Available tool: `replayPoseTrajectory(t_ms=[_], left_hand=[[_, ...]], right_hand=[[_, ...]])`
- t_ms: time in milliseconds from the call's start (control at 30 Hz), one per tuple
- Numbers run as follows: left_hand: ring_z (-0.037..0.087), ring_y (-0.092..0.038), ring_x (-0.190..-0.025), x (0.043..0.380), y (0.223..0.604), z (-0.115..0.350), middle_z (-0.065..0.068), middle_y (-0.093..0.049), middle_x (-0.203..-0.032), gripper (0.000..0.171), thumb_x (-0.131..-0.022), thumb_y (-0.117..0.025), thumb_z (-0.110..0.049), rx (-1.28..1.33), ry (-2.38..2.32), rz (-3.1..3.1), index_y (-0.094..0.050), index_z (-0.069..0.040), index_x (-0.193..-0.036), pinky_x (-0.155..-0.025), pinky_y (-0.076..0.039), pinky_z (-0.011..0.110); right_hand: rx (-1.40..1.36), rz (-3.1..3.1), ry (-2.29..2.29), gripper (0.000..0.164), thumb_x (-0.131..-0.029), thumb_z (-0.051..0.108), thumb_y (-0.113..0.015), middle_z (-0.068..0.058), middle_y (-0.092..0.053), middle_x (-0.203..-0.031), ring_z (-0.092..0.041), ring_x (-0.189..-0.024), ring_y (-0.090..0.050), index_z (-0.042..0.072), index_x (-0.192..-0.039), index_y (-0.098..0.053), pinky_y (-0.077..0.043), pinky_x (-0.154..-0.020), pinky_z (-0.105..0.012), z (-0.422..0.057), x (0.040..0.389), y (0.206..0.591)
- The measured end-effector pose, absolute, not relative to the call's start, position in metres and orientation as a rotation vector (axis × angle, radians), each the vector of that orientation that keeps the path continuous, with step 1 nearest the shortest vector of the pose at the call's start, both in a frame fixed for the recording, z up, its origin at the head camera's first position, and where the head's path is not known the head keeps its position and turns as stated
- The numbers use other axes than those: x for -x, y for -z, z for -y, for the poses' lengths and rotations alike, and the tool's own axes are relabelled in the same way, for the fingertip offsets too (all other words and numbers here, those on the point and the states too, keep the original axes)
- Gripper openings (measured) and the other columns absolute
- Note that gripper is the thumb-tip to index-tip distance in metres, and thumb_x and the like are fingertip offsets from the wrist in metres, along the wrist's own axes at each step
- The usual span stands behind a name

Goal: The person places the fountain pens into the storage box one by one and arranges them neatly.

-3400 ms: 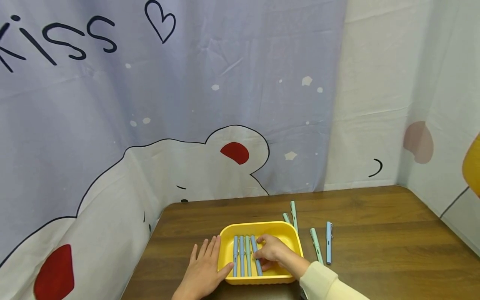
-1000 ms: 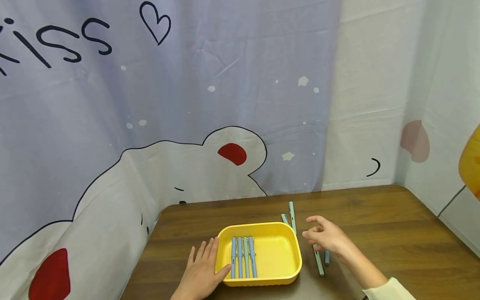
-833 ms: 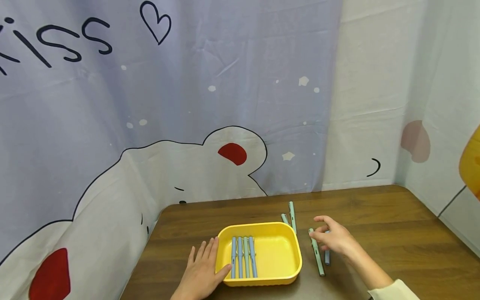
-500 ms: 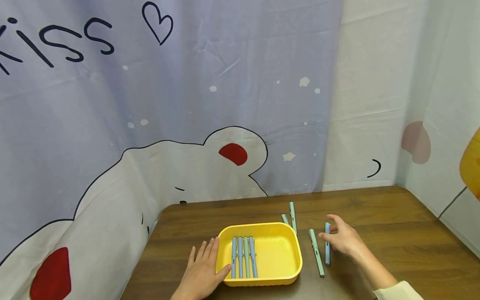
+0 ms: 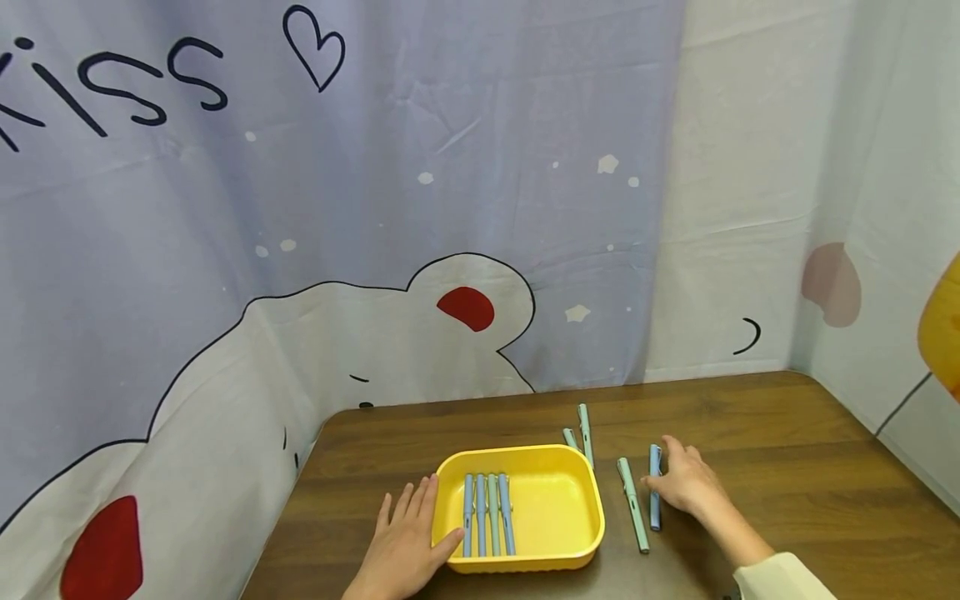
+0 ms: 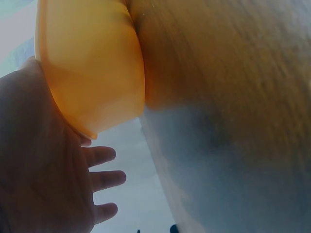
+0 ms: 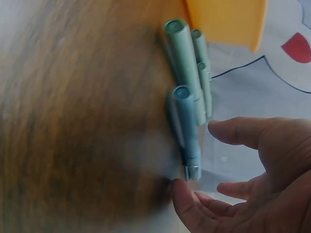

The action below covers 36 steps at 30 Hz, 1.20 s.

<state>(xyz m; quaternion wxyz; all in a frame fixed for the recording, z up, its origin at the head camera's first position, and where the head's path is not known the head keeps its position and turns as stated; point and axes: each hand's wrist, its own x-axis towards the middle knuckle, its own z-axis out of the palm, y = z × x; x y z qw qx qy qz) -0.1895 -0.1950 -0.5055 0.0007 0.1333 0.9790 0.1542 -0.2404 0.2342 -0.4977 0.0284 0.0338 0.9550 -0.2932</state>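
In the head view my left hand (image 5: pixel 405 537) rests with spread, straight fingers on the left rim of a yellow plastic basket (image 5: pixel 558 512). Several capped pens lie side by side in the basket's left half: blue pens (image 5: pixel 481 517) and one green pen (image 5: pixel 492 517). To the right of the basket, my right hand (image 5: pixel 688 483) hovers at a blue pen (image 5: pixel 655 508) on the table. The right wrist view shows that blue pen (image 7: pixel 185 121) between the apart thumb (image 7: pixel 238 131) and fingers, with nothing gripped. A green pen (image 5: pixel 634 508) lies just left of it.
Two more green pens (image 5: pixel 585 429) lie behind the basket's back right corner, partly hidden by its rim. The brown wooden table (image 5: pixel 750 442) meets a printed curtain (image 5: pixel 480 208) at the back and sides.
The right hand placed the fourth pen in the basket, let go and moved right, past the green pen to the blue one. The left hand has stayed at the rim.
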Motion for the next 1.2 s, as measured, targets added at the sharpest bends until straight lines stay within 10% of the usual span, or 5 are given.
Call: replayPoseTrajectory(t_ms=[433,667,1200], left_hand=[[0.046,-0.031,-0.147,0.1891,0.5053,0.1943,0.019,-0.034,-0.162,0.089,-0.098,-0.051,-0.064,-0.423,-0.508,-3.071,-0.025,-0.007,-0.161,-0.116,-0.013,0.072],[0.046,-0.032,-0.146,0.1888,0.5042,0.1945,0.019,-0.035,-0.161,0.089,-0.098,-0.052,-0.063,-0.42,-0.508,-3.076,-0.026,-0.006,-0.161,-0.116,-0.013,0.072],[0.048,-0.034,-0.145,0.1888,0.5032,0.1939,0.02,-0.035,-0.161,0.089,-0.098,-0.052,-0.063,-0.409,-0.533,-3.064,-0.026,-0.006,-0.161,-0.115,-0.013,0.073]], right_hand=[[-0.137,-2.932,0.756,0.084,-0.086,0.036,-0.075,-0.043,-0.035,-0.133,-0.055,-0.112,-0.048,-0.012,-0.146,-0.039,-0.05,-0.081,-0.062,-0.2327,0.2443,0.506],[-0.147,-2.893,0.776,0.072,-0.088,0.029,-0.072,-0.032,-0.041,-0.115,-0.037,-0.078,-0.056,-0.005,-0.145,-0.045,-0.05,-0.061,-0.044,-0.2341,0.2451,0.5035],[-0.153,-2.838,0.839,0.057,-0.089,0.013,-0.066,-0.026,-0.061,-0.097,-0.024,-0.058,-0.059,0.0,-0.142,-0.05,-0.051,-0.047,-0.028,-0.2335,0.248,0.4993]])
